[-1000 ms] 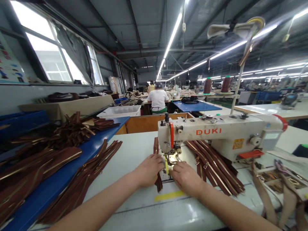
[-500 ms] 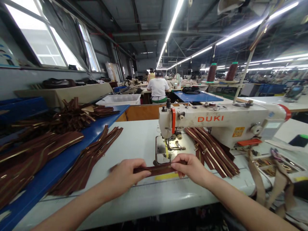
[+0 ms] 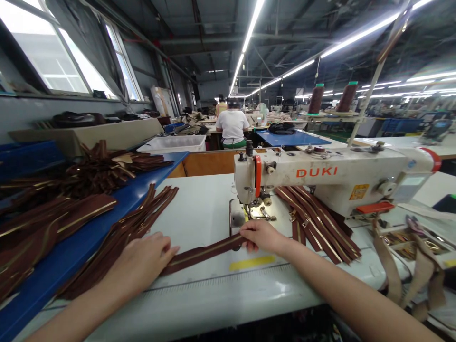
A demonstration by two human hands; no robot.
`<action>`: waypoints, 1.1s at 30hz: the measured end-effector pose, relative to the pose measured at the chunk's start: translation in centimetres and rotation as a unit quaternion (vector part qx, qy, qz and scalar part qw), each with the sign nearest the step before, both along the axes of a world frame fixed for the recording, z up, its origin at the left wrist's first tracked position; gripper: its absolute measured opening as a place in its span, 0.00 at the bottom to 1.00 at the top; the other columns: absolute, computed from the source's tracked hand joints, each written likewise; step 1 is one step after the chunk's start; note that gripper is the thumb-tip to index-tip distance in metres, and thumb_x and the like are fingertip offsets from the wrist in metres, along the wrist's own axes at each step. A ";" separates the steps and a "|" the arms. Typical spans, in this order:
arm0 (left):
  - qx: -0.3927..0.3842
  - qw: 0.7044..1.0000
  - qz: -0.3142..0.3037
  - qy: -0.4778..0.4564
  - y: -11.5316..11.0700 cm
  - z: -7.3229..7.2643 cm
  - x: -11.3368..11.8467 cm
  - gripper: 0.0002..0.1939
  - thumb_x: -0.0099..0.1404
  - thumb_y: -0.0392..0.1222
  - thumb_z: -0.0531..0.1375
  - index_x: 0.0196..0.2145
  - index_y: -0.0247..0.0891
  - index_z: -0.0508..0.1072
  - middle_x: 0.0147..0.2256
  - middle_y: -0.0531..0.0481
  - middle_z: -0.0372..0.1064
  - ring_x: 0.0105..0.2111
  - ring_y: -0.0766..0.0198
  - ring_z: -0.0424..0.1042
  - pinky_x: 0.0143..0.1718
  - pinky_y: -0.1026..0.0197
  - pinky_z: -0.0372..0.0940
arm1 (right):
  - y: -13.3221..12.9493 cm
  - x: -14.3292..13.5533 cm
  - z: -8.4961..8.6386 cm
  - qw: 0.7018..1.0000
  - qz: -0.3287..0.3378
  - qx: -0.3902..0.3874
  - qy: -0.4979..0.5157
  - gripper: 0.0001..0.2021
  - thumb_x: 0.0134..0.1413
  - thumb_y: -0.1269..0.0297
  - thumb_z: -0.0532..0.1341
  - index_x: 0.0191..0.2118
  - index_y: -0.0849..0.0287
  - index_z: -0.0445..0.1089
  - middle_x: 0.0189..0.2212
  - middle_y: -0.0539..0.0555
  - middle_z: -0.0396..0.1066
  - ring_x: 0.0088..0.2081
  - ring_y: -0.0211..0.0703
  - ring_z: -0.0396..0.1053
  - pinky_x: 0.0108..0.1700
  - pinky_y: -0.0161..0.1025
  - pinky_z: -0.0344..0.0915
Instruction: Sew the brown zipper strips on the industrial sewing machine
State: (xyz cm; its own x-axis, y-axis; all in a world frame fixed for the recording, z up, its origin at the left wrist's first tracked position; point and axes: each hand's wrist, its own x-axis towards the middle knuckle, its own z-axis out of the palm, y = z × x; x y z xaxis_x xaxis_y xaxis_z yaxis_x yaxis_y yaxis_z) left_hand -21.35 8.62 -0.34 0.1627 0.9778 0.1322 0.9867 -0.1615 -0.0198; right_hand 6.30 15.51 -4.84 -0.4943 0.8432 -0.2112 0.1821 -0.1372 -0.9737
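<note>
A brown zipper strip [image 3: 206, 251] with a line of metal teeth stretches across the pale sewing table, just in front of the needle area. My right hand [image 3: 263, 236] pinches its right end between thumb and fingers, close to the machine's metal plate. Over the strip's left end is my left hand [image 3: 149, 259], palm down, thumb stretched out and fingers loosely bent; its fingertips are partly hidden. Beside that hand a bundle of brown zippers [image 3: 133, 225] lies along the table's left side. The white sewing machine [image 3: 278, 173] stands behind my right hand.
More zippers [image 3: 317, 221] with metal sliders lie under the machine arm. Left, a blue surface [image 3: 142, 187] carries heaped brown strips [image 3: 103, 166]. A parts tray [image 3: 402, 240] and beige straps [image 3: 386, 270] sit at right. Ahead, a person [image 3: 231, 126] in white sits facing away.
My left hand has moved left along the strip, uncovering more of it. My right hand has shifted slightly left and up with its end. The view has turned a little.
</note>
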 end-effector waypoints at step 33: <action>0.094 0.926 -0.256 -0.261 4.0 -4.9 11.9 0.12 0.66 0.36 0.51 0.35 0.40 0.75 0.33 0.49 0.71 0.35 0.61 0.70 0.38 0.59 0.69 | 0.7 3.4 -1.3 0.874 -0.014 0.463 -0.145 0.05 0.54 0.73 0.61 0.31 0.59 0.74 0.29 0.52 0.70 0.34 0.39 0.66 0.38 0.34 0.61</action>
State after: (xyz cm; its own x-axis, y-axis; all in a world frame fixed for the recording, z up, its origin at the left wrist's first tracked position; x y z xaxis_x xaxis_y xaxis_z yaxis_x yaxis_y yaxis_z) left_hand -9.48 12.63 -5.22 0.4647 0.7419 0.4834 0.6645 -0.6530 0.3633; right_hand 9.74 16.20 -6.10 -0.5099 0.7296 0.4558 0.4490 0.6776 -0.5824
